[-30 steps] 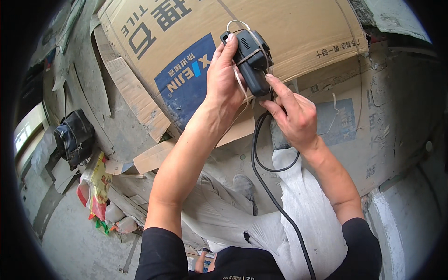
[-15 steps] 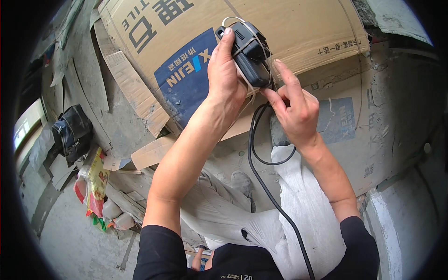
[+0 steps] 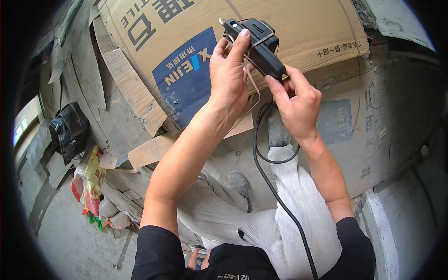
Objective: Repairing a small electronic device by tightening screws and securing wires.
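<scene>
Above the cardboard, my left hand (image 3: 227,77) grips a black boxy device (image 3: 267,58), thumb on its upper face and fingers curled along its side. The device has a vented block on a longer smooth body. Pale string (image 3: 254,86) wraps around it, and a loose length dangles past my left wrist. At the device's near end, my right hand (image 3: 301,105) pinches it between thumb and fingers; some fingertips are hidden behind it. A thick black cable (image 3: 278,196) hangs in a loop below my right hand and runs down over my trouser leg.
A large flat cardboard box (image 3: 298,32) with a blue printed panel lies ahead, torn strips (image 3: 133,93) at its left. Farther left are a dark bag (image 3: 70,130) and colourful plastic packaging (image 3: 91,186). My shoe (image 3: 240,184) rests on the concrete floor.
The device has turned so its smooth body shows more and its near end has shifted right. My right hand has closed from spread fingers near the string to a pinch on that end.
</scene>
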`<state>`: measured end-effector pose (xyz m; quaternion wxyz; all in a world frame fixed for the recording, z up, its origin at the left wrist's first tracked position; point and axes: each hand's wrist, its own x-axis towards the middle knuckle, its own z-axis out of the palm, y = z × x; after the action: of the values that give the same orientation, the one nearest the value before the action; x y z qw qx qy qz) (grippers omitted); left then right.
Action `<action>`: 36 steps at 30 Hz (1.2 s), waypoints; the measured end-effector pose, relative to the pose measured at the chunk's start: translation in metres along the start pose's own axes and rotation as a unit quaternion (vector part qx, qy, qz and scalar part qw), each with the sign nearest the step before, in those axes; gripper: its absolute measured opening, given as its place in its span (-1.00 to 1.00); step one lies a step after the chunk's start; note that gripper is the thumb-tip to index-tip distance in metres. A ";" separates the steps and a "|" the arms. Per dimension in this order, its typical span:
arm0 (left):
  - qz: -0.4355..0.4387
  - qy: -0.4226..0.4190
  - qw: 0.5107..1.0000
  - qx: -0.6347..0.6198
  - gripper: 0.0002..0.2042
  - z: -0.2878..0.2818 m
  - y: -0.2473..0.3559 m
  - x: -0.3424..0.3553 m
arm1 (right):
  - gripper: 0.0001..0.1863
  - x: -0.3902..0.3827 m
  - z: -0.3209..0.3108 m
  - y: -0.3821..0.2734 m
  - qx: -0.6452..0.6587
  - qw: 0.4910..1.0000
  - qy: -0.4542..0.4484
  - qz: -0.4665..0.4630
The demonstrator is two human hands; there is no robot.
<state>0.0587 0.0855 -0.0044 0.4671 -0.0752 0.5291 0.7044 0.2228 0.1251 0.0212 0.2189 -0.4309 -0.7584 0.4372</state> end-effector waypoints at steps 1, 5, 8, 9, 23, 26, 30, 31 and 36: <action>0.002 0.001 1.000 -0.001 -0.59 -0.002 0.000 0.000 | -0.68 0.001 0.001 0.000 0.053 0.997 0.001 0.049; 0.035 0.017 0.999 0.015 -0.54 0.005 -0.008 -0.015 | -0.74 0.008 0.003 0.008 0.127 0.986 0.028 0.102; 0.057 0.036 0.997 0.026 -0.59 -0.002 -0.016 -0.018 | -0.74 0.012 0.008 0.009 0.159 0.979 0.034 0.122; 0.033 0.011 0.997 0.063 -0.63 -0.005 -0.015 -0.019 | -0.74 0.012 0.010 0.012 0.158 0.979 0.041 0.120; 0.079 0.033 0.979 0.185 -0.50 -0.016 0.010 -0.026 | -0.76 0.006 0.021 0.008 0.112 0.990 0.043 0.080; 0.118 0.034 0.984 0.127 -0.46 -0.021 0.031 -0.003 | -0.76 0.006 0.018 0.008 0.097 0.991 0.043 0.076; 0.072 -0.109 0.978 0.164 -0.40 -0.034 0.076 0.033 | -0.76 0.004 0.023 0.008 0.078 0.995 0.031 0.055; 0.041 -0.191 0.967 0.162 -0.46 -0.035 0.083 0.035 | -0.76 0.004 0.023 0.007 0.076 0.995 0.026 0.051; 0.066 -0.127 0.962 0.234 -0.68 -0.035 0.050 0.004 | -0.75 0.004 0.028 0.012 0.106 0.991 0.032 0.073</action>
<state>0.0062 0.0589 0.0115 0.4872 0.1616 0.6193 0.5941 0.2068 0.1186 -0.0039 0.2553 -0.4734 -0.6670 0.5155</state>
